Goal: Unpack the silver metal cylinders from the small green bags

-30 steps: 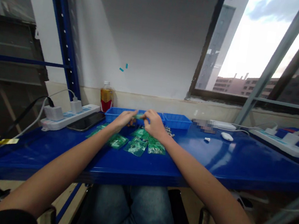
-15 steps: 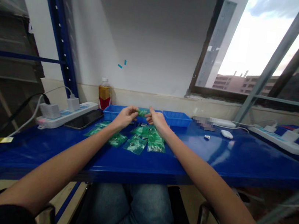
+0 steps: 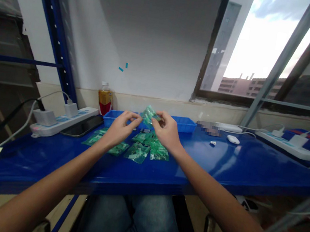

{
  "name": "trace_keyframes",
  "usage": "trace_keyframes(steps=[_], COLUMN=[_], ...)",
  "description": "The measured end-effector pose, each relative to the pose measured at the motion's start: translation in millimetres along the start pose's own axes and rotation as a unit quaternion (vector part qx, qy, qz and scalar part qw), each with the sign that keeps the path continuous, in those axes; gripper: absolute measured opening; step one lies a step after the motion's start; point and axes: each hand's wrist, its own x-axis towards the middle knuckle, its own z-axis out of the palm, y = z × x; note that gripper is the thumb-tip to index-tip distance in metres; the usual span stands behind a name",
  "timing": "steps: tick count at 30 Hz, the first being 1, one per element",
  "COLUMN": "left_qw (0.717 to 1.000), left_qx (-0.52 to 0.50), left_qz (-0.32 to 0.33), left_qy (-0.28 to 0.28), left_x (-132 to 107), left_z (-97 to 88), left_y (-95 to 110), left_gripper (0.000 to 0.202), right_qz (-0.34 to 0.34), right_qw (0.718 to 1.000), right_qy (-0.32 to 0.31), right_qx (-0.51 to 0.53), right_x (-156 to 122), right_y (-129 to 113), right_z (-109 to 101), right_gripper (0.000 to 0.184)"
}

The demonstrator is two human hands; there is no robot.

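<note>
Both of my hands are raised over the blue table (image 3: 237, 166) and pinch one small green plastic bag (image 3: 148, 114) between them. My left hand (image 3: 120, 127) grips its left side with curled fingers. My right hand (image 3: 166, 130) holds its right edge between thumb and fingertips. Below the hands several more green bags (image 3: 138, 150) lie flat on the table. Behind them stand two shallow blue trays (image 3: 184, 124), side by side.
A drink bottle (image 3: 104, 102) stands by the wall at the back left. A white power strip (image 3: 62, 119) with chargers and a dark phone (image 3: 81, 125) lie left of the trays. White earbuds and a case (image 3: 232, 139) and another power strip (image 3: 291, 146) lie on the right.
Both hands have lifted the green bag up from near the trays and drawn it closer to me. The camera has tilted slightly.
</note>
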Motion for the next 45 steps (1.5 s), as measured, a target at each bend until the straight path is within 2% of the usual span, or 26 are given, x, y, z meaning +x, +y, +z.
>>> trace_keyframes(steps=[2,4,6,8,11,13,14,16,18,21,23,27,29,31,34,36,38,41,43,45], left_qw=[0.996,0.977,0.965,0.963,0.969,0.977,0.981,0.994,0.999,0.985,0.978,0.978,0.98,0.986,0.991,0.986,0.98,0.977,0.983,0.993], left_qx=[-0.048,-0.129,-0.15,-0.147,-0.155,-0.154,-0.145,-0.088,0.01,0.129,0.157,0.158,0.152,0.135,0.054,-0.006,-0.042,-0.068,-0.053,0.025], left_qz=[-0.043,-0.121,-0.159,-0.17,-0.161,-0.135,-0.116,-0.063,0.007,0.1,0.121,0.116,0.099,0.06,-0.04,-0.097,-0.133,-0.151,-0.126,-0.069], left_qy=[-0.055,-0.115,-0.146,-0.151,-0.106,-0.065,-0.048,-0.028,-0.03,-0.056,-0.064,-0.076,-0.077,-0.08,-0.112,-0.135,-0.143,-0.133,-0.119,-0.096], left_x=[-30.2,-56.7,-72.3,-74.8,-62.5,-52.8,-49.7,-48.1,-52.2,-61.8,-65.7,-65.2,-63.8,-62.8,-62.9,-63.4,-63.5,-61.7,-59.2,-57.2], left_z=[-6.3,-9.2,-9.1,-7.1,-2.0,2.5,5.1,10.1,13.6,14.4,13.3,13.4,13.8,13.0,10.3,8.7,7.9,6.8,5.5,4.5], left_y=[14.9,21.8,20.8,15.2,6.7,4.4,4.4,5.8,7.2,6.7,4.8,3.8,6.3,9.8,14.1,14.8,13.8,10.9,9.5,9.6], left_gripper=[0.043,0.055,0.05,0.039,0.029,0.024,0.022,0.019,0.017,0.017,0.02,0.023,0.022,0.022,0.04,0.049,0.052,0.043,0.033,0.023], right_qz=[-0.061,-0.15,-0.218,-0.23,-0.144,-0.023,0.051,0.196,0.294,0.349,0.354,0.291,0.218,0.108,-0.058,-0.115,-0.136,-0.141,-0.132,-0.1], right_qw=[0.998,0.984,0.965,0.959,0.98,0.995,0.993,0.964,0.921,0.882,0.884,0.93,0.961,0.989,0.987,0.978,0.975,0.976,0.978,0.982], right_qy=[-0.015,-0.061,-0.095,-0.104,-0.096,-0.097,-0.106,-0.138,-0.158,-0.151,-0.153,-0.157,-0.137,-0.106,-0.104,-0.12,-0.117,-0.097,-0.093,-0.093], right_qx=[-0.027,-0.069,-0.106,-0.13,-0.098,-0.028,0.016,0.111,0.2,0.279,0.266,0.163,0.097,-0.001,-0.109,-0.129,-0.134,-0.133,-0.135,-0.131], right_x=[-26.9,-52.6,-70.8,-78.8,-74.6,-67.3,-63.8,-58.7,-56.1,-54.8,-54.5,-56.4,-59.6,-64.2,-71.8,-75.5,-77.4,-77.8,-77.2,-75.6], right_y=[-10.2,-15.1,-14.7,-10.4,-2.0,1.7,2.4,1.7,-1.4,-6.7,-7.7,-1.6,1.9,3.0,0.9,-0.4,-0.4,0.0,-1.0,-2.5], right_z=[-7.5,-12.5,-13.8,-11.4,-5.0,-2.1,-1.6,-2.4,-4.6,-7.7,-8.3,-7.7,-8.1,-8.8,-8.7,-7.6,-6.3,-4.9,-4.4,-4.2], right_gripper=[0.016,0.015,0.018,0.02,0.023,0.024,0.023,0.025,0.039,0.047,0.042,0.019,0.015,0.018,0.031,0.037,0.039,0.039,0.039,0.034])
